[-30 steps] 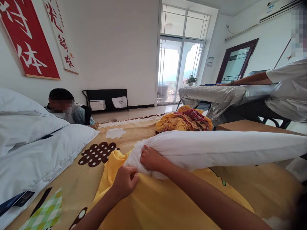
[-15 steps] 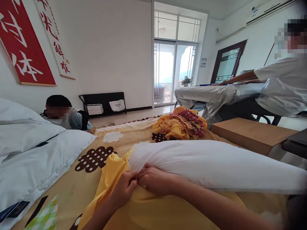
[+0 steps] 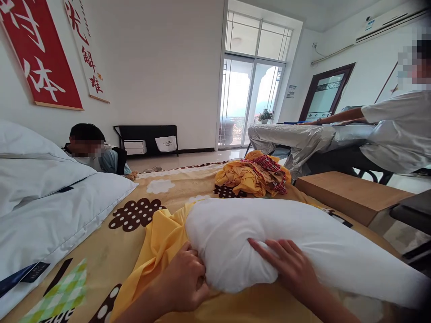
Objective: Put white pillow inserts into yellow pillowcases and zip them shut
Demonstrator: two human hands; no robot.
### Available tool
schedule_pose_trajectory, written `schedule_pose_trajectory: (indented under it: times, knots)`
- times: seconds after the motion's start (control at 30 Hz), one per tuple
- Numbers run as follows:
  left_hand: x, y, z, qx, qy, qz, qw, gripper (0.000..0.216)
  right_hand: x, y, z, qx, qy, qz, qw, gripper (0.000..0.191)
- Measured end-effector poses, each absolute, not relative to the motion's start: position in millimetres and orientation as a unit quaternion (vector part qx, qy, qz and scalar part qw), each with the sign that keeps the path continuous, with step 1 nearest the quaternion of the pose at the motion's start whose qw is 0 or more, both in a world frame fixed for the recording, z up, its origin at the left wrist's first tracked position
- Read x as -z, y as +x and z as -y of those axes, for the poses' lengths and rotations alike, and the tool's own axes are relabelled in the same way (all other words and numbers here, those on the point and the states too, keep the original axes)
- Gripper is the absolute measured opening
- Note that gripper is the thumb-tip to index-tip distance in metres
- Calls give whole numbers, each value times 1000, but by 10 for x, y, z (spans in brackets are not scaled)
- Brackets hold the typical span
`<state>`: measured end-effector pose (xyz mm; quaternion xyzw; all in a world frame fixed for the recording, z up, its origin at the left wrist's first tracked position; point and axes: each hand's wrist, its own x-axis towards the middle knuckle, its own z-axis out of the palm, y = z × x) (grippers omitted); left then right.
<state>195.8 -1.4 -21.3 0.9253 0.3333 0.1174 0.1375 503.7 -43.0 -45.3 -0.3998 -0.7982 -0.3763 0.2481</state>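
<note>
A long white pillow (image 3: 289, 242) lies across a yellow pillowcase (image 3: 161, 242) on the patterned bed sheet (image 3: 134, 215). My right hand (image 3: 289, 264) rests flat on top of the pillow near its left end, fingers stretched out. My left hand (image 3: 185, 280) is curled at the pillow's left end, fingers closed on the yellow pillowcase fabric where it meets the pillow.
Two white pillows (image 3: 50, 211) are stacked at the left. A heap of yellow and red checked cloth (image 3: 256, 175) lies farther back. A wooden table (image 3: 350, 193) stands at right. One person (image 3: 90, 152) is low beside the bed at left, another person (image 3: 397, 130) works at a silver-covered board at right.
My right hand has let go of the pillow's end and now lies flat on top. The pillow's left end has come down and nearer me, onto the yellow pillowcase. My left hand stays closed.
</note>
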Motion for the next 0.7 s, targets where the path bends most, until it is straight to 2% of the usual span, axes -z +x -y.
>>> schedule_pose_trajectory:
  times: [0.1,0.23,0.4,0.47,0.57,0.7]
  knots:
    - [10,1990,34,-143,919,-340,138,26,-9,4860,83,348,-353,838,229,57]
    - [-291,1926,-126,-252,874,-384,156,27,-556,4607,-199,323,-313,879,160,42]
    - [-447,1835,-312,-360,812,-439,133,28,-561,4167,-115,289,-301,907,57,21]
    - [-378,1841,-220,-337,820,-445,129,27,-469,4061,-35,273,-308,911,32,15]
    - [-205,1866,70,-219,897,-376,74,24,-464,4092,-8,256,-332,907,23,11]
    - [-51,1947,371,-80,958,-275,-30,20,-630,4210,-76,244,-360,901,14,19]
